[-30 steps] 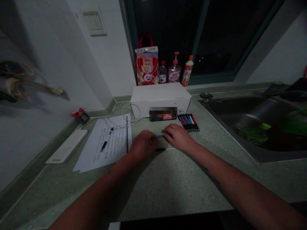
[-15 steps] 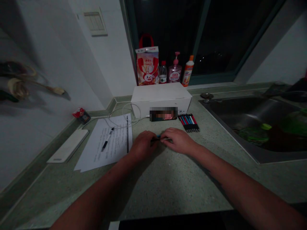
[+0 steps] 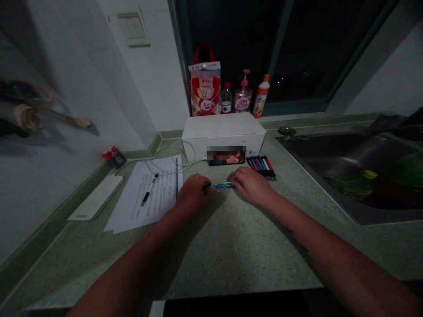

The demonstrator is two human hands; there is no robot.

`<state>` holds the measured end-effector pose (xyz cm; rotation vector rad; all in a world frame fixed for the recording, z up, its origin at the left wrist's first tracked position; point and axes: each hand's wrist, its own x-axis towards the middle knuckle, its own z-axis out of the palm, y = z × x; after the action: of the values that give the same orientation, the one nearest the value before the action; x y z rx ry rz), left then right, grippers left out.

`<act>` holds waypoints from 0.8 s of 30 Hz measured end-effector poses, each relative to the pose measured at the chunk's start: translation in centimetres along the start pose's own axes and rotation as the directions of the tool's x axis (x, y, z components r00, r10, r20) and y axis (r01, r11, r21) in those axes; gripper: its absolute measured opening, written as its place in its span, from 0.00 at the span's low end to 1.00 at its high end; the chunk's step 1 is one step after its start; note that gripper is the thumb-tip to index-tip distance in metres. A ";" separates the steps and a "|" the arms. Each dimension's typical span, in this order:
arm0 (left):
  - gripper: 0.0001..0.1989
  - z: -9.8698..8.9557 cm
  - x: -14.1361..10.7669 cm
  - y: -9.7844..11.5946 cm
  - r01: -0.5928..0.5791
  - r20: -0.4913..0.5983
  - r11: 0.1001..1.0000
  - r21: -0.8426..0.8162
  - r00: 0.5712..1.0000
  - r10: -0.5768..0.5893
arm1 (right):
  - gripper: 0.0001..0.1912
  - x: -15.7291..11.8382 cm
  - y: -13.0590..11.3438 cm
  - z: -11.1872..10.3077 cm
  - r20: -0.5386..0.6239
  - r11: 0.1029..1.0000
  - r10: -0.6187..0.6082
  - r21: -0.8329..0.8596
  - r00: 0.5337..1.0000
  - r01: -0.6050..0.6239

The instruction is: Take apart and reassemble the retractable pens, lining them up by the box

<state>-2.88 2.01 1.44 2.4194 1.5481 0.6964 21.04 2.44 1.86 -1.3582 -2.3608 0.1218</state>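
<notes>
My left hand (image 3: 194,192), left of the counter's middle, is closed on a short black pen part (image 3: 206,187) that sticks out at its fingertips. Across a small gap, my right hand (image 3: 248,184) pinches a thin pale pen piece (image 3: 223,183), pointing left. A blue pen piece (image 3: 224,186) lies just below it, its right end by my right fingertips; whether they touch it is unclear. Behind my right hand is a row of several red, blue, white and black pens (image 3: 262,167). A phone (image 3: 226,157) leans against a white box (image 3: 223,125).
On the left, a black-and-white pen (image 3: 150,189) lies on printed sheets (image 3: 132,202), beside a white flat case (image 3: 95,198) and a small red packet (image 3: 114,156). A white cable (image 3: 158,165) loops behind. The sink (image 3: 324,149) is at right; bottles (image 3: 243,97) stand behind the box.
My hands have moved apart. The black part in my left hand is now separate from the pale piece in my right, and the blue piece shows more fully.
</notes>
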 end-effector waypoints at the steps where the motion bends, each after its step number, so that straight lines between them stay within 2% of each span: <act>1: 0.08 0.0 0.0 0.1 0.015 -0.007 1.000 -0.014 1.000 -0.015 | 0.06 0.0 -0.1 0.0 0.004 1.000 -0.005 0.004 1.000 0.005; 9: 0.06 0.8 -0.1 0.5 -0.026 0.057 0.997 -0.076 0.998 0.031 | 0.07 -0.1 -0.8 0.1 0.068 0.996 -0.080 0.050 0.994 0.077; 14: 0.06 0.6 -0.1 0.0 -0.025 0.052 0.996 -0.081 0.998 0.029 | 0.08 -0.1 -0.1 -0.3 0.073 0.999 -0.036 -0.021 0.997 0.038; 16: 0.06 0.5 -0.1 0.0 -0.019 0.071 0.996 -0.083 0.997 0.025 | 0.07 -0.1 0.0 -0.4 0.064 0.999 -0.031 0.007 0.997 0.031; 20: 0.06 0.6 -0.1 0.5 -0.033 0.120 0.995 -0.099 0.992 0.045 | 0.07 -0.1 -0.5 -0.4 0.078 0.990 -0.108 0.095 0.991 0.101; 24: 0.07 0.8 -0.2 0.7 -0.060 0.118 0.989 -0.136 0.990 0.076 | 0.03 -0.1 -0.9 -0.4 0.142 0.983 -0.171 0.084 0.975 0.161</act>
<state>-2.00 1.60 0.93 2.3786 1.3350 0.6284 20.51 1.86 2.40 -1.1485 -2.5563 0.2650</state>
